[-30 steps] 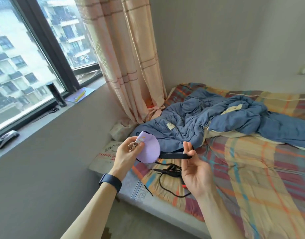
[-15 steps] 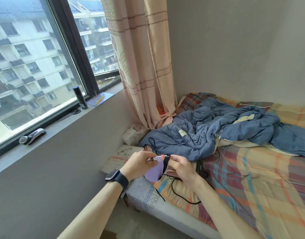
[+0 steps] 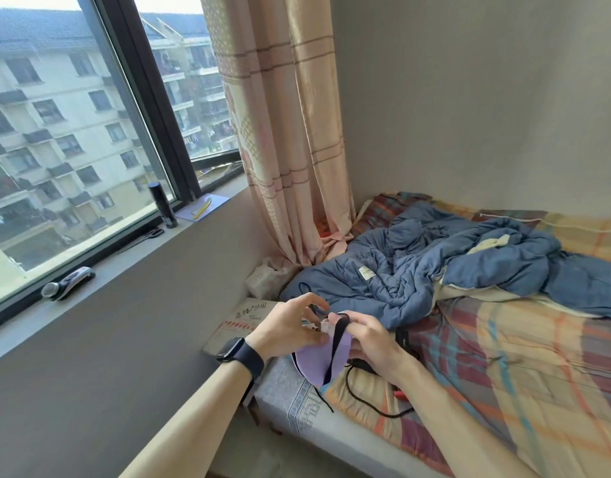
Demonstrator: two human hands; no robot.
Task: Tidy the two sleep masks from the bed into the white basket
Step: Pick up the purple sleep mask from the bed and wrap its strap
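Observation:
A lilac sleep mask [image 3: 317,361] with a black strap hangs between both hands above the near corner of the bed [image 3: 504,381]. My left hand [image 3: 286,327] pinches its upper left end. My right hand [image 3: 366,338] holds the black strap over the mask's top. Under my right hand lies a black item with a black cord [image 3: 369,401] on the plaid sheet; whether it is the second mask is unclear. No white basket is in view.
A rumpled blue quilt [image 3: 452,270] covers the back of the bed. A cardboard box [image 3: 240,317] sits between bed and wall. On the windowsill [image 3: 124,260] lie a black bottle [image 3: 161,208], scissors and a shaver. A striped curtain [image 3: 290,132] hangs in the corner.
My hands came together and lower over the bed's corner; the mask went from held open and raised to folded, with the strap drawn over it. The view shifted left toward the window.

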